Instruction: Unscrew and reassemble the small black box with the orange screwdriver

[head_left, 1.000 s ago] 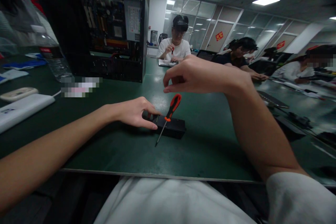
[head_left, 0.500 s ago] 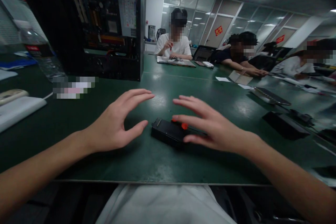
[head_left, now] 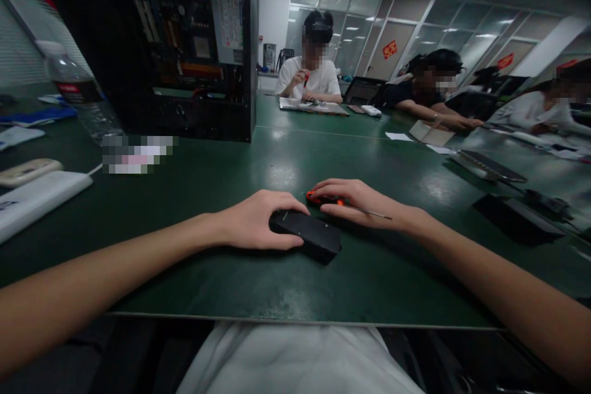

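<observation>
My left hand (head_left: 261, 221) is closed around the left end of a flat black rectangular box (head_left: 318, 235), its thumb on the near side and its fingers over the far side. The box lies at a slant on the green table (head_left: 221, 286). Just right of it, my right hand (head_left: 357, 203) rests low over a screwdriver (head_left: 340, 201) with a red-orange and black handle. The fingers close over that handle, partly hiding it, while the thin metal shaft sticks out to the right under the wrist.
An open computer case (head_left: 252, 74) stands at the back left, near a plastic bottle (head_left: 83, 95) and a white power strip (head_left: 46, 200). On the right lie a black block-shaped device (head_left: 517, 220) and cables. Several people sit across the table, one (head_left: 314, 74) holding a red-handled tool.
Both hands have come down from above the table. The left has closed on the black box, which sits slightly further right and turned; the right has closed over the screwdriver.
</observation>
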Available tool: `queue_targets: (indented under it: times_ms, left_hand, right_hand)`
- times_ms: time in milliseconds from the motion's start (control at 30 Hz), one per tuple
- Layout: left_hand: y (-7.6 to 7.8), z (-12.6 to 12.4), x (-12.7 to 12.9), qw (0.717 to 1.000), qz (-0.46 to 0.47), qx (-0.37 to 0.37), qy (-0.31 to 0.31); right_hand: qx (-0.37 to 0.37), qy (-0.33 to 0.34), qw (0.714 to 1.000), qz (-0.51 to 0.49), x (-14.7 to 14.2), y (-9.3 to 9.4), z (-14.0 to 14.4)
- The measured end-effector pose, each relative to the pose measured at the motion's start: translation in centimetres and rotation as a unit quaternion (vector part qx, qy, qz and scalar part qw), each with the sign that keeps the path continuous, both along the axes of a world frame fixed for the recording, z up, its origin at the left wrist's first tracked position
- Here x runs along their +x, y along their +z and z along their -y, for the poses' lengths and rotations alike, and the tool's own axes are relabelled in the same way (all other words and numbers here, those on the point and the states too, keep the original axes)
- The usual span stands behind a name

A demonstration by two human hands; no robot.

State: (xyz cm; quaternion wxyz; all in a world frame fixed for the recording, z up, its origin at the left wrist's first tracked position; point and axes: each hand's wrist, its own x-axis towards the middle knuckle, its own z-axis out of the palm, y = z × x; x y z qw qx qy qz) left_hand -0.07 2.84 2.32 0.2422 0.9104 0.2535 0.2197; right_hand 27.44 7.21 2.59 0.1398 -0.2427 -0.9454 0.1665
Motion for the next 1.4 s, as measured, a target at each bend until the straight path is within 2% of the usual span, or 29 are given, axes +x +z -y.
queue_targets:
  times_ms: [200,467,633,767,900,1000,1233,1400]
  left_hand:
    - [-0.6,0.0,0.8,1.0,0.007,-0.009,0.022]
    - [-1.3,0.5,2.3,0.997,0.028,0.002,0.067]
    - [-1.0,1.0,1.9,0.997,0.033,-0.004,0.066]
    - [-0.8,0.9,1.8,0.997,0.034,-0.027,0.063]
    - [-1.0,0.8,1.8,0.997,0.038,-0.036,0.064]
    - [-1.1,0.8,1.8,0.996,0.042,-0.051,0.068]
    - [-0.9,1.0,1.9,0.995,0.039,-0.042,0.078]
    - [-0.8,0.9,1.8,0.993,0.042,-0.054,0.091]
  right_hand:
    - [0.049,-0.045,0.995,0.073,0.2,-0.6,-0.1]
    - [0.051,-0.018,0.997,0.051,1.3,-0.3,-1.5]
    - [0.033,-0.076,0.997,0.011,1.1,-0.7,-1.9]
    - [-0.013,-0.158,0.987,-0.004,1.0,-0.7,-2.0]
    - [-0.011,-0.211,0.977,-0.035,1.7,0.6,-1.7]
    - [-0.013,-0.201,0.979,-0.042,2.2,1.5,-1.1]
    - [0.001,-0.194,0.979,-0.064,2.5,2.4,-0.5]
    - [0.067,-0.197,0.964,-0.164,3.1,5.0,0.8]
